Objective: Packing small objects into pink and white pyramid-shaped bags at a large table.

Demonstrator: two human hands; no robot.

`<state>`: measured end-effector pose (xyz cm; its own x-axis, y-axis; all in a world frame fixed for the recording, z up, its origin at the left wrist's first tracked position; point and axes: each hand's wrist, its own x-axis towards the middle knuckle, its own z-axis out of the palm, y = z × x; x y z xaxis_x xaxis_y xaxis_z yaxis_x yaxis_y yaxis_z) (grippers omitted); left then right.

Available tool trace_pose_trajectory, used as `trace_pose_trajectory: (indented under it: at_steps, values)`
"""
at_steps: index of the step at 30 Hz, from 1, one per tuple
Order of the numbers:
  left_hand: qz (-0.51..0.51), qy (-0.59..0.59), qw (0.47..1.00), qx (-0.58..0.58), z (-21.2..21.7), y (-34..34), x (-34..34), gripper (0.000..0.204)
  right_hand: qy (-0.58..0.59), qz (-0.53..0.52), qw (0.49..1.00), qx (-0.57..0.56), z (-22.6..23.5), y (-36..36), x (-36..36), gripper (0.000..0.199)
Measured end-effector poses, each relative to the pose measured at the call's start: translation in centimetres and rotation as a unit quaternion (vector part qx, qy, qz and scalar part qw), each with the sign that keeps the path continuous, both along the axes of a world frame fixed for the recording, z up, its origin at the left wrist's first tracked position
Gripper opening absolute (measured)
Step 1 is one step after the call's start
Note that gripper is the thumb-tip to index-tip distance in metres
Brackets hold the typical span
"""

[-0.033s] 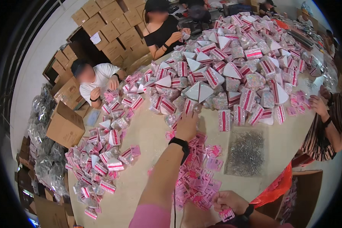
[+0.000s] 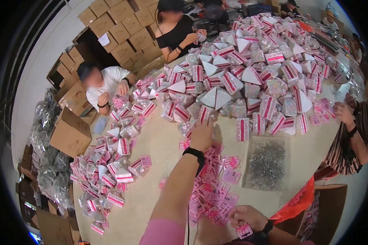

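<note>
My left hand [image 2: 202, 134] reaches forward to the near edge of a big pile, its fingers on a wedge-shaped, cake-slice-like packet [image 2: 207, 113] with pink and white stripes. The fingertips partly cover that packet. Close to the table's front edge, my right hand [image 2: 249, 218] is closed on a small pink printed card [image 2: 244, 231], which hangs below the fingers. Between both hands lies a loose heap of pink cards [image 2: 212, 198], partly behind my left forearm.
A clear flat tray of small metal pins [image 2: 265, 163] sits right of the cards. The pile of striped packets [image 2: 233, 83] spreads across the far table; carded packets [image 2: 110, 173] lie left. Co-workers sit at left, back and right. An open carton [image 2: 71, 132] stands at left.
</note>
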<state>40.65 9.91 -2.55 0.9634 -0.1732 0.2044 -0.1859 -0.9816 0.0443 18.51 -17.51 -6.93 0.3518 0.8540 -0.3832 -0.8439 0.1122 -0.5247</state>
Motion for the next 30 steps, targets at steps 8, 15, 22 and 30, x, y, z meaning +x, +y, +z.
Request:
trace_pose_trajectory:
  at_steps: [8,15,22,30]
  values:
    - [-0.038,-0.129,0.987,-0.083,6.2,1.0,-6.8,0.056,-0.012,-0.009,1.000,-0.027,-0.1,0.2,0.0,0.019]
    - [0.048,-0.073,0.986,-0.145,5.1,4.3,-25.1,0.069,-0.053,-0.044,0.998,-0.003,-1.1,0.6,-0.7,0.020]
    - [0.047,-0.025,0.999,0.003,1.0,4.2,-36.0,0.057,-0.018,-0.071,0.996,0.043,-0.6,1.1,-1.0,0.018]
    - [0.253,-0.134,0.899,-0.331,-1.3,5.2,-39.9,0.051,-0.033,-0.070,0.994,0.072,-0.4,1.5,-1.5,0.015]
